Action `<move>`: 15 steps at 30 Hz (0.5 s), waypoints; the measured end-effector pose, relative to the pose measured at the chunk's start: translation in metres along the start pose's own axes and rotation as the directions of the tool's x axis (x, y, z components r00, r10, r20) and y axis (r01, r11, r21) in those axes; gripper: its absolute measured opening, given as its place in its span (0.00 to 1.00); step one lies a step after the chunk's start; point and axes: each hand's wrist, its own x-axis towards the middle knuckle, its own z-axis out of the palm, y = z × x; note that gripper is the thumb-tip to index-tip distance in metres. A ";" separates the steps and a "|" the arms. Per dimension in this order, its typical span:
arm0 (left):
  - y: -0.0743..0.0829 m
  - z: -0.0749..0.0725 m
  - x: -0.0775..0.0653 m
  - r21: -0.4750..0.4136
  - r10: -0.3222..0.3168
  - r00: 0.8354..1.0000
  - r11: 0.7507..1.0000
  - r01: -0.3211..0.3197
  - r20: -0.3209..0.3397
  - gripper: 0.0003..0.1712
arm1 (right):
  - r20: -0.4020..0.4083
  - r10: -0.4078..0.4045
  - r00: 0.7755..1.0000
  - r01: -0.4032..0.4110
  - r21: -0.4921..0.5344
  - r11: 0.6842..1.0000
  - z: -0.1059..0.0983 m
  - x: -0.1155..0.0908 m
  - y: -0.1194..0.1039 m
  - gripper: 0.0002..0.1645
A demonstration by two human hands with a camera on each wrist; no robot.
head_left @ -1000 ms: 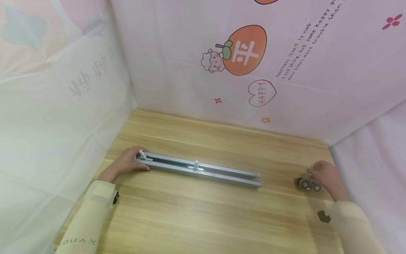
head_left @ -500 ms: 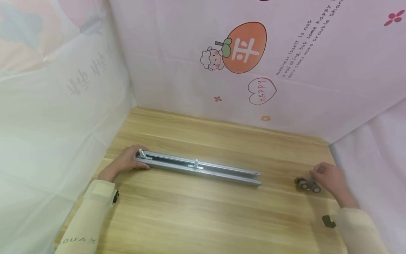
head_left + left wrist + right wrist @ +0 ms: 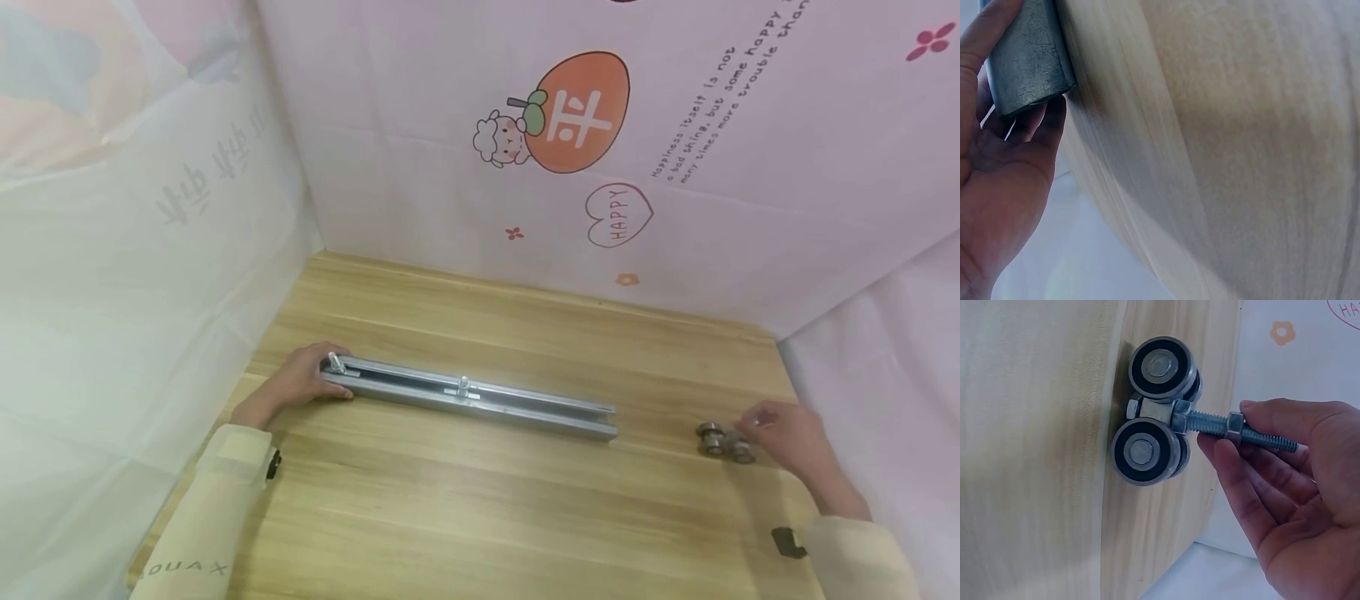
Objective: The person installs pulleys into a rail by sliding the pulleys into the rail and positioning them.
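Observation:
A grey metal channel rail (image 3: 540, 416) lies slantwise on the wooden table, its slot facing up. My left hand (image 3: 300, 377) grips its left end, thumb on the near side and fingers round the far side. One threaded bolt (image 3: 337, 364) leans out of the slot beside that hand; another bolt (image 3: 463, 387) stands upright near mid-rail. Off the rail's right end, my right hand (image 3: 787, 435) holds a roller trolley (image 3: 1141, 452) by its bolt (image 3: 1210, 424). Thumb and fingertips pinch this threaded shaft around its nut (image 3: 1234, 427). The trolley's wheels are right at the tabletop.
Bare wooden tabletop (image 3: 450, 517) stretches in front of the rail. A printed white cloth (image 3: 420, 183) hangs behind the table, with more white cloth (image 3: 225, 275) along the left side and at the right.
My right hand has shifted slightly right and toward the front edge, and the trolley's wheels have turned a little with it. The left hand and rail stay where they were.

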 end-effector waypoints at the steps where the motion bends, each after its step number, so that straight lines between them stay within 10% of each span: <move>1: 0.000 0.000 0.000 -0.001 -0.001 1.000 1.000 0.001 0.000 0.40 | 0.004 -0.002 1.000 0.002 -0.007 1.000 0.000 -0.001 -0.001 0.08; 15: 0.000 -0.001 0.000 -0.003 -0.007 1.000 1.000 0.007 0.008 0.40 | 0.121 -0.045 0.992 0.057 -0.101 0.993 -0.004 -0.007 -0.016 0.15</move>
